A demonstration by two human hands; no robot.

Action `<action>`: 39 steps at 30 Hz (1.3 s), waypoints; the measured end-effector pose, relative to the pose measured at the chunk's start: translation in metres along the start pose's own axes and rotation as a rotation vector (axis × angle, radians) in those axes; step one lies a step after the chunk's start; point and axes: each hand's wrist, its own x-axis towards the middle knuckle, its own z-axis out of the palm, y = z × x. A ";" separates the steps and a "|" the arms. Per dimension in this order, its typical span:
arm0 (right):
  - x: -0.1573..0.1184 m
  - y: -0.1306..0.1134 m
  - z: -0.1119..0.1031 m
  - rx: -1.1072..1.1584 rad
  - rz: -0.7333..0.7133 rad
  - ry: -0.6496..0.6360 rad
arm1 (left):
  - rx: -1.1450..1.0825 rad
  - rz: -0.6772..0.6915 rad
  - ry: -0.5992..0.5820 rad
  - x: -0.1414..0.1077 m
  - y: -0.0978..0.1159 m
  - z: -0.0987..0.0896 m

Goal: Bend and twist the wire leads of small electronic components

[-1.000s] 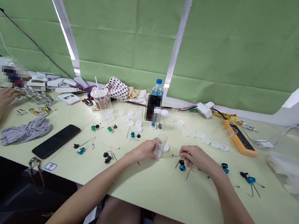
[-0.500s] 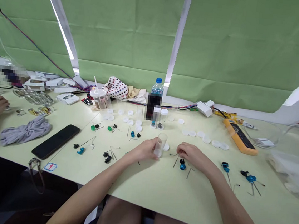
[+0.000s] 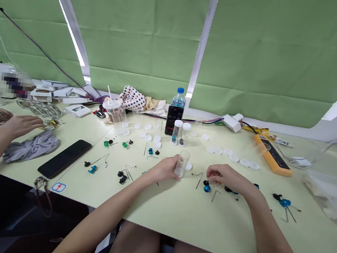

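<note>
My left hand [image 3: 168,168] is wrapped round a clear open tube [image 3: 182,164] that stands upright on the table, with a white cap [image 3: 188,166] just beside it. Over a blue part [image 3: 207,188] with a black piece [image 3: 206,183] hovers my right hand [image 3: 220,175], its fingers bent; whether they pinch anything is too small to tell. A bent metal rod [image 3: 199,179] lies left of that hand, and an L-shaped key [image 3: 215,195] lies below it. Two capped tubes [image 3: 177,133] with parts inside stand farther back.
A phone [image 3: 174,119] showing a timer leans before a bottle [image 3: 179,97]. White caps [image 3: 234,158] and small part groups lie across the table. An orange meter [image 3: 271,154] is at right. Another person's hands [image 3: 24,125] work at left, near a grey cloth [image 3: 32,146] and dark phone [image 3: 64,159].
My right hand has shifted slightly right, away from the bent rod. My left hand still holds the tube. At left, the other person's hand has reached farther right.
</note>
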 end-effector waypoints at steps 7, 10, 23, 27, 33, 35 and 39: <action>0.000 -0.008 0.001 -0.011 -0.061 0.043 | 0.006 0.004 0.005 -0.002 0.004 0.000; 0.001 -0.013 0.003 -0.110 -0.116 0.138 | 0.003 -0.008 0.005 -0.002 0.004 0.000; 0.013 -0.004 0.021 -0.266 -0.136 0.183 | 0.007 -0.024 0.008 -0.002 0.004 -0.003; 0.010 -0.004 0.018 -0.294 -0.132 0.212 | -0.001 -0.021 0.005 -0.003 0.006 -0.006; 0.007 -0.006 0.012 -0.295 -0.129 0.272 | -0.011 -0.016 0.040 -0.003 0.005 -0.005; 0.007 -0.007 0.010 -0.307 -0.153 0.287 | -0.018 -0.017 0.046 -0.002 0.005 -0.005; 0.007 -0.009 0.011 -0.380 -0.200 0.306 | -0.026 -0.024 0.078 -0.002 0.006 -0.005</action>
